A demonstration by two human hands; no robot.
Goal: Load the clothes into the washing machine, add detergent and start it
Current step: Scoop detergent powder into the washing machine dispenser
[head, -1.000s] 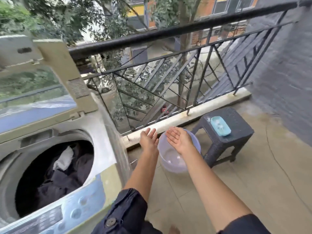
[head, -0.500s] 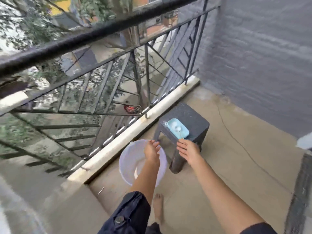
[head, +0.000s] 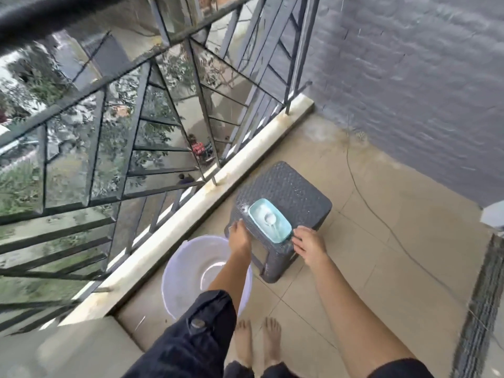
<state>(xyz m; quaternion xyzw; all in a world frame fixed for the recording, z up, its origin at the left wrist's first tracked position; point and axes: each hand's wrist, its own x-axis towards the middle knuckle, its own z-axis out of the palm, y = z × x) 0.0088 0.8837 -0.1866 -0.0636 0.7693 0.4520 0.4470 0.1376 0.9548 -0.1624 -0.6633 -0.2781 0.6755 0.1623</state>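
Both hands, the left hand (head: 239, 232) and the right hand (head: 308, 242), are open and empty, flanking the detergent tray (head: 270, 223) between them on the stool (head: 283, 197), probably to lift it level.

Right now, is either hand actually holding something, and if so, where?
Nothing is clearly held. Both hands reach the stool: left hand at its near-left corner, right hand open beside the blue tray. No closed grip shows.

Tray (head: 270, 224) on stool (head: 294, 192); basin (head: 185, 271) left of stool, beside railing (head: 152, 110)
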